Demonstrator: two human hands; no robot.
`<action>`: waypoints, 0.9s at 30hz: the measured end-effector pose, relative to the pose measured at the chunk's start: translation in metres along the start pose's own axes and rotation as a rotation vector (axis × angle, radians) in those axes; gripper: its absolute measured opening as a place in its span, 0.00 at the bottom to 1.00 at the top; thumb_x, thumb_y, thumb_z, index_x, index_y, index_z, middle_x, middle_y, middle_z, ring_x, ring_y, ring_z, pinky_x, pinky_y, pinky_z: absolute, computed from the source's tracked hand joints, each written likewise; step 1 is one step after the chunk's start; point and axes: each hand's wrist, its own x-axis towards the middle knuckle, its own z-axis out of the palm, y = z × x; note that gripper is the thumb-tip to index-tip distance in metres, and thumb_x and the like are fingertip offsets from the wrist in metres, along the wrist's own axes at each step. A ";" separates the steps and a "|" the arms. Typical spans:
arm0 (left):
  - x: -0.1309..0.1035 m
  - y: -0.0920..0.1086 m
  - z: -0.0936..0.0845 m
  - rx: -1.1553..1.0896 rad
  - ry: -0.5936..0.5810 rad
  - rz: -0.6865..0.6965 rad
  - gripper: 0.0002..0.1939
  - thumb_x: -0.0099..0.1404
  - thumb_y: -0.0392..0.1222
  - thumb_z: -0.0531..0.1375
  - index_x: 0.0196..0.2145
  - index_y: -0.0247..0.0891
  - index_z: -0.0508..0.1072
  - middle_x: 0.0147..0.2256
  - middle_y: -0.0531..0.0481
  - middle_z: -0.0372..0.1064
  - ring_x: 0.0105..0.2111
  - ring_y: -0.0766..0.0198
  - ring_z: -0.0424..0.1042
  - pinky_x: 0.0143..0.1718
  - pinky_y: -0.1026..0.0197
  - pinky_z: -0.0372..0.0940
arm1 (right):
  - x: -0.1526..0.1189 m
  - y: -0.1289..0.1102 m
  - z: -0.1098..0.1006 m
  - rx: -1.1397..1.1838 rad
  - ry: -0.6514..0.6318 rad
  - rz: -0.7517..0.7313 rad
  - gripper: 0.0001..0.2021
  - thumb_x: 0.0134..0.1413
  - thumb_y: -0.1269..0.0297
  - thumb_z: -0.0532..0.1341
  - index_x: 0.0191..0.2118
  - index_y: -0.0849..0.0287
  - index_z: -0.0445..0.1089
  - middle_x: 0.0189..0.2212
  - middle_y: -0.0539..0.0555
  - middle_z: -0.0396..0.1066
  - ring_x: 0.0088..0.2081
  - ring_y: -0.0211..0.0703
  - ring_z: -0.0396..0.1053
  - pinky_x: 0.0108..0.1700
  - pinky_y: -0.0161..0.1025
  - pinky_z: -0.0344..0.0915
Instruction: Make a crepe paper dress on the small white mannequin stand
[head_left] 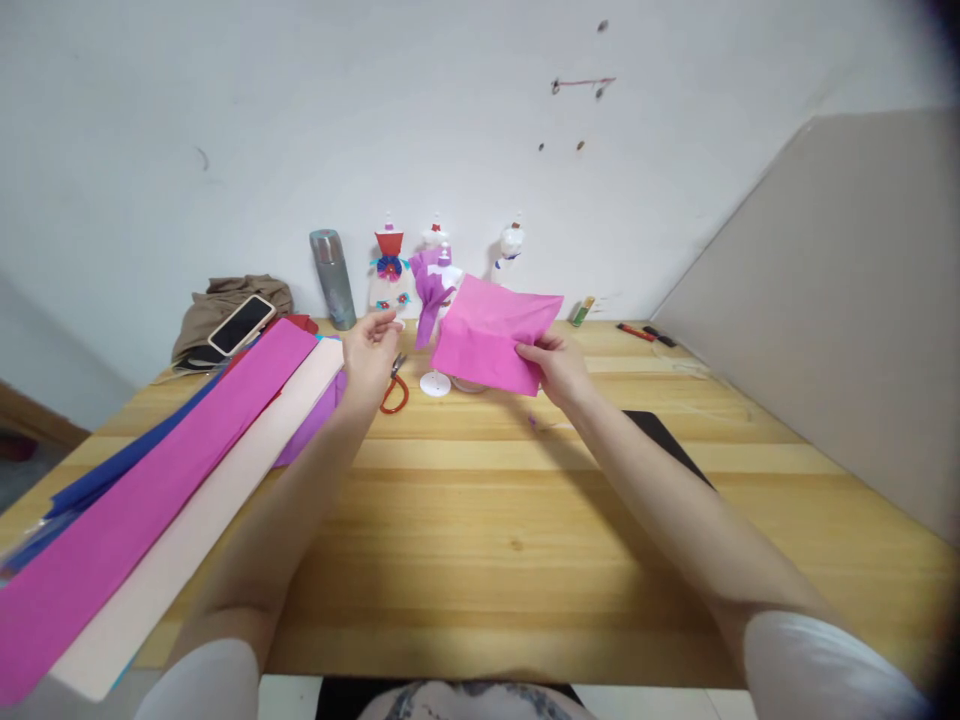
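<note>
Head view. The right hand [559, 362] pinches the lower right edge of a pink paper sheet [491, 335] between thumb and fingers, the sheet held out above the far part of the wooden table [517, 560]. The left hand [371, 350] is raised with fingers loosely curled; whether it grips the small white piece at its fingertips cannot be told. Scissors [395, 394] with red-orange handles lie just beside it, and a white disc [435, 384] lies near the sheet's lower left corner. Behind, along the wall, stand a grey flask [333, 280] and a red-topped decorated figure [389, 268]. At left, a smartphone [242, 325] lies beyond a long magenta strip [172, 490].
</note>
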 end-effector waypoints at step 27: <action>-0.001 0.008 -0.012 -0.029 -0.022 -0.068 0.10 0.57 0.33 0.59 0.36 0.37 0.78 0.34 0.47 0.79 0.35 0.61 0.78 0.40 0.57 0.74 | 0.009 0.002 -0.002 -0.075 0.080 -0.178 0.14 0.32 0.58 0.73 0.26 0.53 0.71 0.28 0.51 0.75 0.33 0.46 0.71 0.41 0.47 0.70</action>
